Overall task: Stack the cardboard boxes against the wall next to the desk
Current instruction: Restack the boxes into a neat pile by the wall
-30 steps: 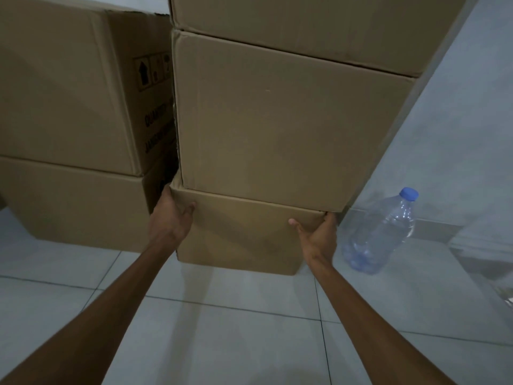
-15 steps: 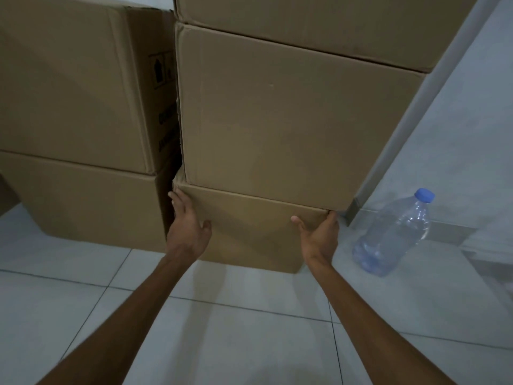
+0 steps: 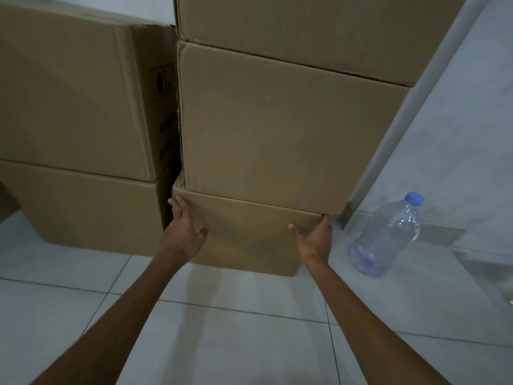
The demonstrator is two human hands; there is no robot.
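Three plain cardboard boxes stand stacked on the floor: a low bottom box point(image 3: 249, 237), a tall middle box point(image 3: 277, 129) and a top box point(image 3: 305, 26) cut off by the frame. My left hand point(image 3: 184, 229) presses the bottom box's front left corner with straight fingers, thumb on the front face. At the front right corner, my right hand point(image 3: 315, 238) presses the box, thumb on the front and fingers up the edge. A second stack touches it on the left, an upper box point(image 3: 69, 93) on a lower box point(image 3: 91, 209).
A clear plastic bottle point(image 3: 385, 234) with a blue cap stands on the floor just right of the stack, near the pale wall point(image 3: 458, 120) and its grey skirting. White floor tiles point(image 3: 222, 329) spread in front of the boxes.
My left hand has shifted from the gap beside the bottom box onto its front left corner. The right hand keeps its place on the right corner.
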